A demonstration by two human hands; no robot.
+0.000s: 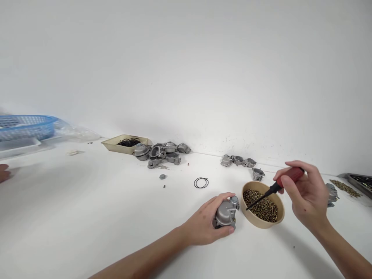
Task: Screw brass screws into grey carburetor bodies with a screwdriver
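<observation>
White wall [186, 69] rises behind a white tabletop [87, 201] that runs beneath both hands. A blue mesh basket [43, 124] sits well off to the left of the left hand. Nearer, beyond that hand and a little to its left, is a heap of grey castings [170, 147], next to a tan tray [109, 146] of black cord-like loops. The round bowl [255, 221] stands between the two hands.

The right hand [308, 192], raised to the right of the bowl, has thumb and fingers curled about the red handle of a screwdriver [274, 189] — its dark shaft slants down toward the left hand, the tip at the bowl's left side; whether it touches, I cannot tell. The left hand [205, 219] clasps a domed metal casting [226, 213], thumb on the near side and fingers over the far side, just left of the bowl.

Past the left hand lie thin black rings [201, 183], then a small grey cap [162, 176] farther left. Smallest are the brass-coloured screws [260, 205] — a mass of them in the bowl between the hands.
</observation>
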